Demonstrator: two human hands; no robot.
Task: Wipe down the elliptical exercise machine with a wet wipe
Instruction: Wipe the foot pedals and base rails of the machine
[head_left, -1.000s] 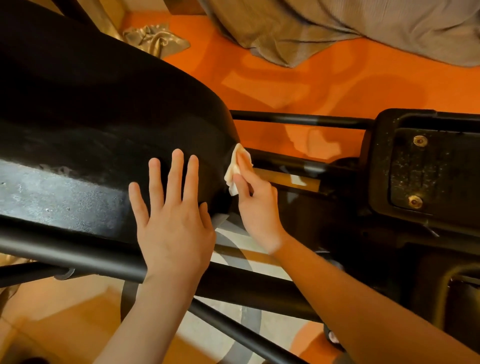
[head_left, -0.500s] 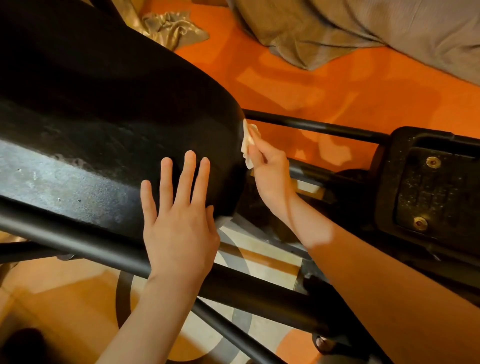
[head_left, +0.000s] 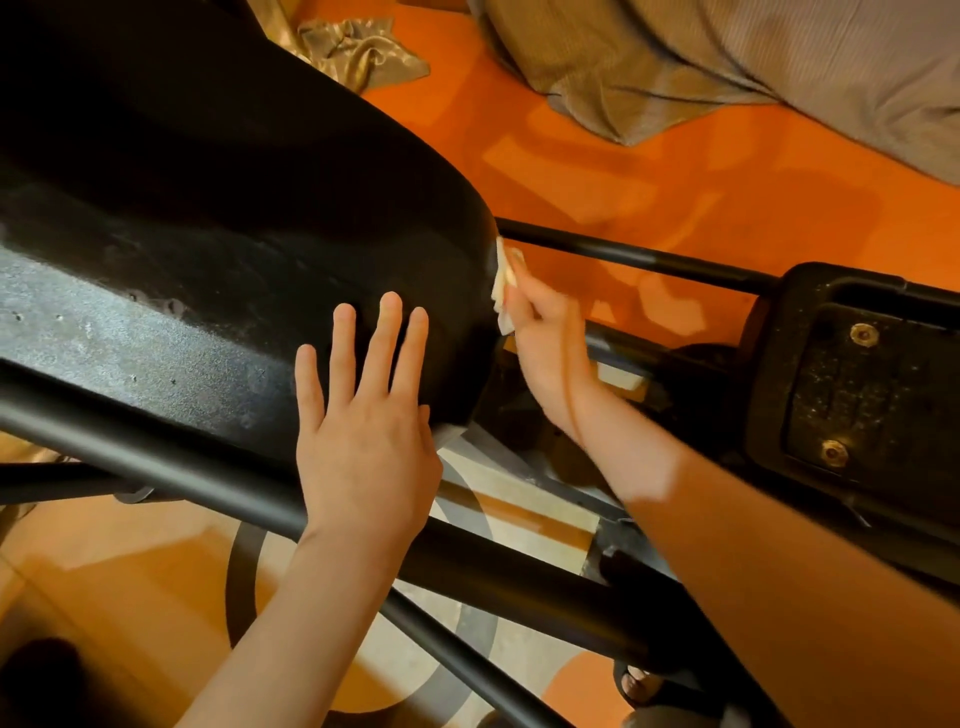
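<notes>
The elliptical's (head_left: 218, 218) black rounded housing is dusty and speckled along its lower face, with dark tubes crossing beneath. A crumpled pale wipe (head_left: 503, 291) is pressed against the housing's right edge.

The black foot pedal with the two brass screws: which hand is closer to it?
Right. The right hand presses a wipe beside the pedal; the left hand lies flat farther away on the black housing.

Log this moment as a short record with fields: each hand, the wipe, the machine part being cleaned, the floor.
left hand: flat, fingers straight, resting on the black housing
right hand: presses the wet wipe against the housing's rounded end
wet wipe: crumpled, pale, between fingers and housing
pedal: dusty, to the right, untouched
floor: orange, grey cloth lying on it
</notes>
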